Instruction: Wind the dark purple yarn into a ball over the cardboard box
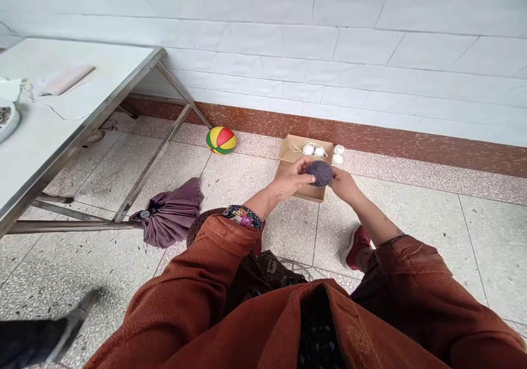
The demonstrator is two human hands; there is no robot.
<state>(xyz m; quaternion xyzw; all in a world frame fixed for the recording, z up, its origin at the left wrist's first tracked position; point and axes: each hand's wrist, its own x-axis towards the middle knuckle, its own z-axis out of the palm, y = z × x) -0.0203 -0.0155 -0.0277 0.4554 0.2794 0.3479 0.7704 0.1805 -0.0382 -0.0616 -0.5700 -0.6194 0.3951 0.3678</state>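
Note:
A dark grey-purple ball of yarn (319, 173) is up in front of me, held between both hands. My left hand (293, 180) closes on its left side, thumb in front and fingers over the top. On the other side, my right hand (344, 185) grips its edge, with the fingertips partly hidden by the ball. Below and behind my hands, a shallow cardboard box (316, 195) lies open on the floor. White balls of yarn (308, 148) sit in its far part, with loose strands around them. More white yarn (338, 154) lies just right of the box.
A metal-framed table (135, 64) stands at left, with a pinkish folded item (68, 79) on it. A colourful ball (221, 140) rests by the wall. A folded purple umbrella (175, 212) lies near the table's legs. Another person's foot (76, 322) shows at lower left.

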